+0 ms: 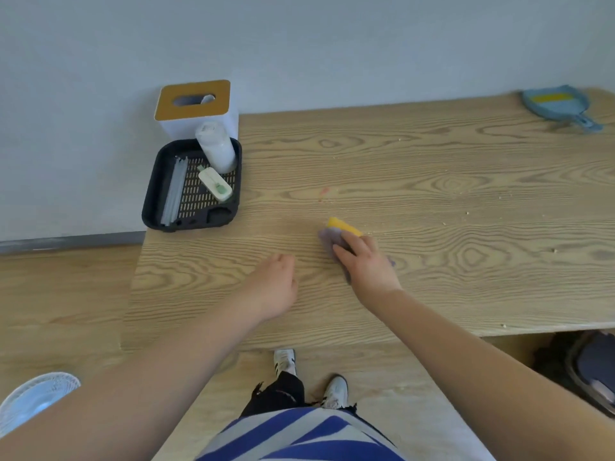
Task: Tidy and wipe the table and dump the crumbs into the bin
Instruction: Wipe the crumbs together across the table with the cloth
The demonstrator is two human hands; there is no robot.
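Both of your hands are working over the wooden table (pixel 432 168). Your right hand (pixel 366 264) is pressing down on a purple cloth (pixel 327 239) with a yellow sponge (pixel 344 226), fingers curled over them near the table's middle. Your left hand (pixel 274 287) is lying loosely open, palm down, just beside it. Crumbs (pixel 467 213) are lying scattered to the right. A blue dustpan (pixel 554 104) is sitting at the far right corner, and a black tray (pixel 156 194) at the left edge.
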